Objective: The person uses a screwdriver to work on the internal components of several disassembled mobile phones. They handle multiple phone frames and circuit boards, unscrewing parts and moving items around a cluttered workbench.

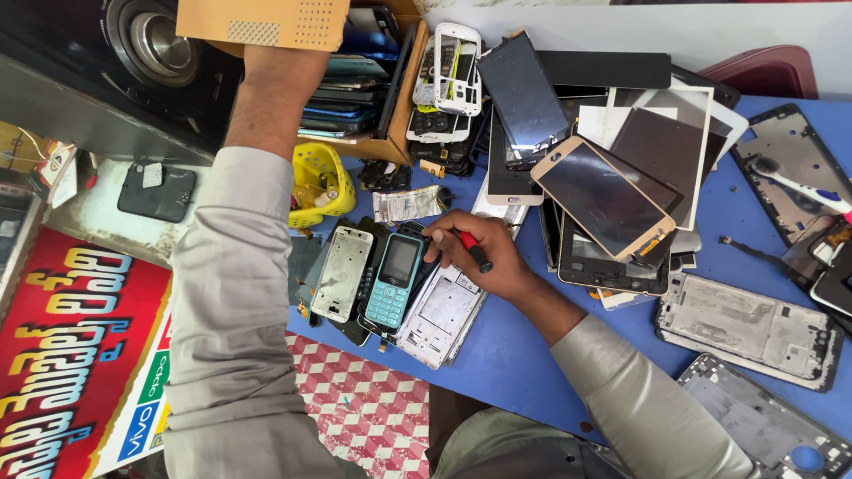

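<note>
My right hand point(486, 259) rests on the blue table point(519, 350) and grips a small red and black screwdriver point(475, 251). Its tip end lies by the top of a teal keypad phone point(395, 282). That phone lies on a dark one, between a white phone frame point(342, 272) and a bare metal midframe point(444, 315). My left arm stretches up to a brown cardboard box point(262, 22) held at the top of the view. Only the wrist of my left hand point(286, 60) shows; the fingers are hidden behind the box.
Stacked phone screens and back panels point(603, 195) fill the table's upper right. Metal frames point(745, 328) lie at the right, with a toothbrush point(799, 188) above them. A yellow basket point(319, 182), a box of phones point(355, 93) and a black speaker point(155, 40) sit at the upper left.
</note>
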{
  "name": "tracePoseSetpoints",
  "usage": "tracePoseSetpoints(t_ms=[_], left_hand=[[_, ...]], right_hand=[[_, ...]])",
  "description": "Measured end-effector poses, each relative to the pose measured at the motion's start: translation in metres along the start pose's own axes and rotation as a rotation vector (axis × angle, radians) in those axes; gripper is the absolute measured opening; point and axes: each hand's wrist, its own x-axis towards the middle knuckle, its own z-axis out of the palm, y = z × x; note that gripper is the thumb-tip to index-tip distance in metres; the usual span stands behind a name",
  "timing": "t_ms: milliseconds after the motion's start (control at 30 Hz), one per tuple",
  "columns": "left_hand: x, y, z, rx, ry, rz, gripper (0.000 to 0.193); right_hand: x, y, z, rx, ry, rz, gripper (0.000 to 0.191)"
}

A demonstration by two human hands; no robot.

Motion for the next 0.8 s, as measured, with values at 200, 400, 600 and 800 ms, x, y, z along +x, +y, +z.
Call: tracePoseSetpoints(t_ms=[200, 400, 600, 800], left_hand=[[0.019, 0.019, -0.011, -0.068, -0.06, -0.092, 0.015], [0.032, 0.027, -0.006, 0.011, -0.093, -0.093, 0.022], [0.013, 0.02, -0.003, 0.2, 0.103, 0.072, 0.026], [0.003, 0.006, -0.015, 0.08, 0.022, 0.018, 0.02]], right_hand=[[0.0, 0.0, -0.002, -0.025, -0.001, -0.025, 0.019], [-0.001, 0.001, -0.003, -0.042, -0.006, -0.052, 0.019], [0.0, 0.002, -0.003, -0.017, -0.013, -0.057, 0.019], [0.0, 0.003, -0.002, -0.046, -0.007, -0.077, 0.019]])
